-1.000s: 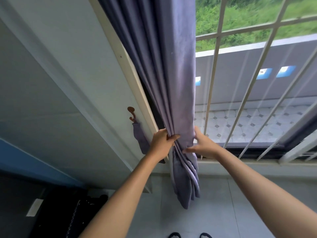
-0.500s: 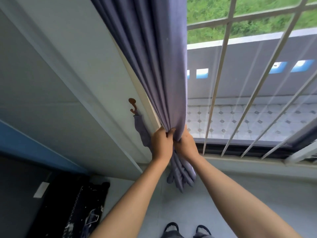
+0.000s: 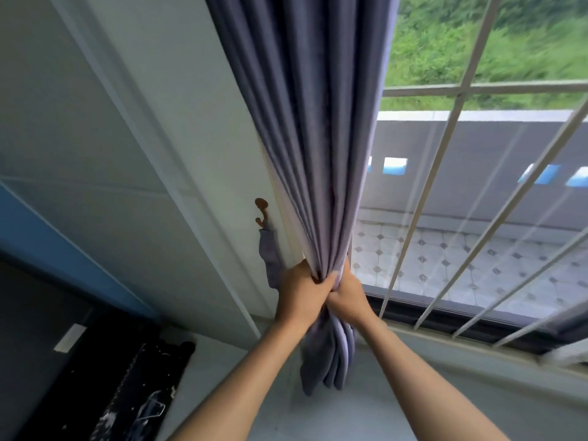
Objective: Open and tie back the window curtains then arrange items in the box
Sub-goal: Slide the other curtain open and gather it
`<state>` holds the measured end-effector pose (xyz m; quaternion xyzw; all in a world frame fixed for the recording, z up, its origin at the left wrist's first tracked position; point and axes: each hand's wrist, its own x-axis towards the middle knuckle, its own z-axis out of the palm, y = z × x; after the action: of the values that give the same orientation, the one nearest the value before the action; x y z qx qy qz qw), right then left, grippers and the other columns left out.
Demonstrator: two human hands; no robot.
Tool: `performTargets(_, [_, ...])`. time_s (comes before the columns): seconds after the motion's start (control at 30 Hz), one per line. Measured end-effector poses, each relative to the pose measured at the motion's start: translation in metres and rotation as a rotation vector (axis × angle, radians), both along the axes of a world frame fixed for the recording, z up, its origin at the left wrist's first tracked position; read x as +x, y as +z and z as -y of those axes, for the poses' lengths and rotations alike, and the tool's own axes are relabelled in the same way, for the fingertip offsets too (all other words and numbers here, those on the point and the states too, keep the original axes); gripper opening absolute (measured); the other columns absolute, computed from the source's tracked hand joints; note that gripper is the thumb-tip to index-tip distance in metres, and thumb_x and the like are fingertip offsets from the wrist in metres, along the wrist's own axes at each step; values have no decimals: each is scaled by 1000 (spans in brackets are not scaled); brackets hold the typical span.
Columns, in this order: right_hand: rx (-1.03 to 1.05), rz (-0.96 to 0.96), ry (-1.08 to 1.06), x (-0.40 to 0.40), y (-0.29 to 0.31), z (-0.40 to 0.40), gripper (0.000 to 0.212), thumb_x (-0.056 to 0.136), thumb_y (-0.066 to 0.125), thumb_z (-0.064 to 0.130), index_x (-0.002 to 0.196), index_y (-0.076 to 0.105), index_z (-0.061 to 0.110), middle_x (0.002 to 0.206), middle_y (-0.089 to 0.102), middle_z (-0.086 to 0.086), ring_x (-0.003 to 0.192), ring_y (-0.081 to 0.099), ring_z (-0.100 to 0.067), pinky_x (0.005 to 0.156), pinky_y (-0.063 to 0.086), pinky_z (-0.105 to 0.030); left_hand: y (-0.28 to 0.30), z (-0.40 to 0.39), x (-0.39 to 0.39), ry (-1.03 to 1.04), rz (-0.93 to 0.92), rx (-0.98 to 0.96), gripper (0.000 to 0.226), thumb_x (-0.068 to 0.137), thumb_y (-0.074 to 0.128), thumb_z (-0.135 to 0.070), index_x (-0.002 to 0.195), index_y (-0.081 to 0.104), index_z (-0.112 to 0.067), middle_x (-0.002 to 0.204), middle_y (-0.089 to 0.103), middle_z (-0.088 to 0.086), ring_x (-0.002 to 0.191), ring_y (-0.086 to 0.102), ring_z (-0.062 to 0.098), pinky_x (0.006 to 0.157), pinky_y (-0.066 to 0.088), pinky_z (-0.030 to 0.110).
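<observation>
A grey-purple curtain (image 3: 311, 122) hangs gathered into tight folds at the window's left edge. My left hand (image 3: 300, 292) grips the bunched cloth from the left, and my right hand (image 3: 348, 294) grips it from the right; the two hands touch. The curtain's bottom end hangs below them. A brown wall hook (image 3: 261, 211) sits just left of the curtain, with a matching tie-back strip (image 3: 270, 259) dangling from it beside my left hand. No box is in view.
White window bars (image 3: 445, 148) cross the pane to the right, with a balcony wall and grass outside. A window sill (image 3: 477, 354) runs below. A black object (image 3: 133, 386) lies on the floor at lower left, beside a white wall.
My hands have closed together around the curtain, bunching it tighter and drawing it left toward the hook. The view has tilted upward.
</observation>
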<state>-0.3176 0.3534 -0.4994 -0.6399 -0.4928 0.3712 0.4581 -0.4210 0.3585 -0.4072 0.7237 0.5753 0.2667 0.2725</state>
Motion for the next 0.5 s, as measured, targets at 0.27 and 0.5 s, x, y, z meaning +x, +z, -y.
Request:
performTargets(0.27, [-74, 73, 97, 6, -5, -7, 15, 61, 54, 23, 68, 41, 24, 56, 55, 26, 56, 50, 13, 50, 36, -6, -2, -16, -3, -39, -145, 19, 64, 74, 68, -58, 119, 55, -14, 107, 60, -1, 97, 62, 18, 74, 48, 15])
performTargets(0.5, [-28, 56, 48, 5, -7, -12, 38, 78, 66, 9, 115, 60, 11, 92, 59, 12, 84, 56, 2, 64, 38, 2, -10, -25, 11, -157, -124, -184, 36, 94, 51, -37, 111, 57, -6, 103, 62, 10, 100, 60, 22, 81, 44, 27])
